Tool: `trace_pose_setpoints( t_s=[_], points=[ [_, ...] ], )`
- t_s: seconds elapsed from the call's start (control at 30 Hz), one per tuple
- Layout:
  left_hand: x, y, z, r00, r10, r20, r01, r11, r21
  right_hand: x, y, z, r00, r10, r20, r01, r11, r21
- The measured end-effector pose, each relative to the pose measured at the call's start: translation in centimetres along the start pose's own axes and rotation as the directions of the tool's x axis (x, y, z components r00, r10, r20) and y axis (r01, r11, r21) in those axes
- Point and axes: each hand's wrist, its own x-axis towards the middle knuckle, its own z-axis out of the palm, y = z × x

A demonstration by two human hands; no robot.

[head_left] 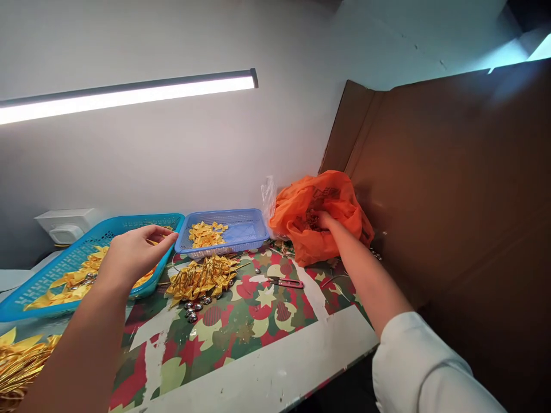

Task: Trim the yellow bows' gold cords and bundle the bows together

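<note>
My right hand [323, 220] reaches into an orange plastic bag [297, 201], its fingers hidden among dark golden bits inside. Over the right edge of a teal basket [51, 289], my left hand [136, 251] hovers with thumb stretched out and fingers loosely bent; nothing shows in it. Yellow ribbon-like pieces [92, 264] and some silver bells lie in that basket. A smaller blue-violet basket [245, 229] holds more yellow pieces [207, 234]. In front of it is a bunch of golden strands with yellow petals [204, 278], beside several silver bells [192, 312].
Red-handled thread snips [286, 283] lie on the patterned table covering [258, 315]. A large cardboard sheet [465, 201] stands at the right. Another golden bunch [21, 367] is at the lower left. A lamp bar [129, 94] is on the wall.
</note>
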Motion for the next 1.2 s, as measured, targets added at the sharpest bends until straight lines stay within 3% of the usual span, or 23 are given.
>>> trace_pose_setpoints(
  t_s=[0.23,0.37,0.57,0.7,0.97,1.07,1.2],
  points=[
    [-0.1,0.2,0.2,0.998,-0.035,0.052,0.036,0.999,-0.017,2.8,2.8,-3.3,0.988,0.127,0.087,-0.123,0.991,-0.054],
    [-0.2,0.4,0.4,0.998,0.011,0.063,-0.011,1.0,-0.009,4.1,3.5,-6.5,0.989,0.144,0.041,-0.141,0.988,-0.066],
    [-0.2,0.6,0.7,0.999,0.02,0.041,-0.02,1.0,-0.005,3.7,3.0,-10.4,0.987,0.158,0.003,-0.158,0.986,-0.054],
    [-0.3,1.0,0.9,0.997,0.026,0.079,-0.024,0.999,-0.028,3.4,3.1,-10.0,0.979,0.202,0.027,-0.199,0.976,-0.087],
    [-0.5,1.1,0.8,0.993,0.079,0.091,-0.076,0.997,-0.031,3.5,2.7,-5.0,0.965,0.224,0.14,-0.214,0.973,-0.082],
    [-0.3,0.9,0.8,0.992,0.084,0.092,-0.081,0.996,-0.033,3.6,2.3,-5.5,0.965,0.232,0.122,-0.227,0.972,-0.057],
    [-0.3,0.9,1.1,0.992,0.062,0.11,-0.059,0.998,-0.031,3.3,1.7,-8.2,0.972,0.215,0.099,-0.216,0.976,0.003]
  ],
)
